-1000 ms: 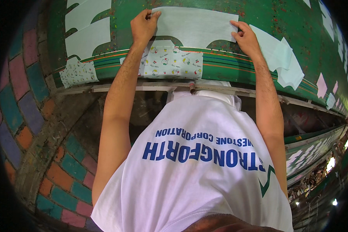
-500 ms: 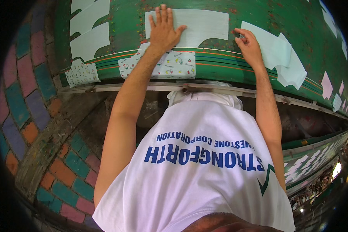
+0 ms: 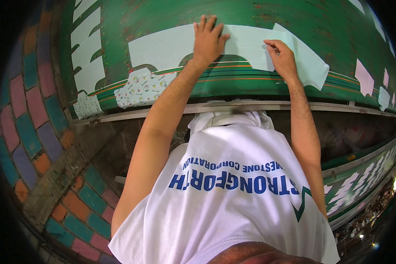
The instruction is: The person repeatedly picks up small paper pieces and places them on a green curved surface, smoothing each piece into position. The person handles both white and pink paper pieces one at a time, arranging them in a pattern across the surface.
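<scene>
My left hand (image 3: 209, 42) lies flat with fingers spread on pale fabric, where one cut panel meets its neighbour. The left fabric panel (image 3: 158, 49) has curved cutouts along its near edge, and the right fabric panel (image 3: 246, 38) continues the row. Over that right panel hovers my right hand (image 3: 281, 59), its fingers half curled and the thumb a little apart from them; no cloth shows gripped between them. Another pale fabric piece (image 3: 310, 59) lies partly under or beside the right hand, its overlap hard to make out.
Everything rests on a long green table (image 3: 171, 15) with coloured lines along its near side. A printed fabric piece (image 3: 143, 90) hangs toward the front rail (image 3: 180, 108). More pale panels (image 3: 89, 72) lie in a column at left, and a pink piece (image 3: 364, 78) at right.
The view has shifted right along the table. A second pale panel now lies beside the first. My left hand has moved onto the place where they meet, and my right hand is over the second panel.
</scene>
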Demonstrator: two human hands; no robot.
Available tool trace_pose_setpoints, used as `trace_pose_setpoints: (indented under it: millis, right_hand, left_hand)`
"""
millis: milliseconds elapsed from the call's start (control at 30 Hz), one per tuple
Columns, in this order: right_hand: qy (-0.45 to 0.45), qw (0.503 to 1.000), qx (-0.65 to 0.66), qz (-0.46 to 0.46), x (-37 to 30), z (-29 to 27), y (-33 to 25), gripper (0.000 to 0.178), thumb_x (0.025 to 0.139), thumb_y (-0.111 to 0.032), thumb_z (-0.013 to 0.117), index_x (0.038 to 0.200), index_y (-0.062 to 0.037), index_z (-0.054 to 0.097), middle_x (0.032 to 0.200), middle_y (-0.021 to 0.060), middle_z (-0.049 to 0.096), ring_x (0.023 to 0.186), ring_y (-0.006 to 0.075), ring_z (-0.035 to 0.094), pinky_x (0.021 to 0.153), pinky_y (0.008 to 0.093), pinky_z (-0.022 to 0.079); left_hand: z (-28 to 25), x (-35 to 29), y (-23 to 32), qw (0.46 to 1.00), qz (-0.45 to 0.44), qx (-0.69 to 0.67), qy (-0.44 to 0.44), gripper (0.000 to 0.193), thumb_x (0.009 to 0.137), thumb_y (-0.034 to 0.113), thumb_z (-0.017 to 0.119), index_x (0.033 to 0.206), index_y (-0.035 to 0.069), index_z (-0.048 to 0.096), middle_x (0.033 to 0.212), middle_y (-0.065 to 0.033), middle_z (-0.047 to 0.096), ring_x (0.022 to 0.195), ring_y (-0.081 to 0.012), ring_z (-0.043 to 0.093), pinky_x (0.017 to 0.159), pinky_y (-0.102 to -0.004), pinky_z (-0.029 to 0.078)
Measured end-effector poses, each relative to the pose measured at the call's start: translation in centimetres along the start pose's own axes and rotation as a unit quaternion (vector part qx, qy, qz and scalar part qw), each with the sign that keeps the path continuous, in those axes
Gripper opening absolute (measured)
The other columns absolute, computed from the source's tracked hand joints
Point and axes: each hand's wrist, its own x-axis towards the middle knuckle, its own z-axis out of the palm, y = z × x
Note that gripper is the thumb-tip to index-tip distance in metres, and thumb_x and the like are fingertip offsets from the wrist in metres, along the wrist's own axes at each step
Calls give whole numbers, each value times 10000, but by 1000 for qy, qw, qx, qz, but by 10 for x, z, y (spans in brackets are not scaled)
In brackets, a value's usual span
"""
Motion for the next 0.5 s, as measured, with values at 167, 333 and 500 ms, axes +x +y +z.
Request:
trace_pose_setpoints:
  millis: [167,333,500]
  right_hand:
    - [18,994,-101,-36,10,-37,36,254,972,-92,627,1204,-47,720,1260,110,707,1188,311,642,1047,395,496]
    - [-1,992,-112,-61,11,-47,51,256,948,-80,627,1186,-42,713,1256,111,698,1221,325,608,1064,410,482]
    - [0,992,-101,-73,15,-49,57,246,952,-75,616,1174,-36,715,1249,114,699,1208,329,613,1051,414,489]
  left_hand:
    - [13,29,10,992,-96,-23,82,136,858,190,817,933,84,776,1415,-165,609,1418,-451,402,1182,-544,328]
    - [13,30,9,995,-81,21,60,115,882,177,800,935,82,761,1440,-125,601,1436,-435,387,1200,-568,291]
    - [14,28,10,995,-60,41,67,114,909,178,780,969,91,735,1439,-92,601,1427,-406,408,1206,-615,265]
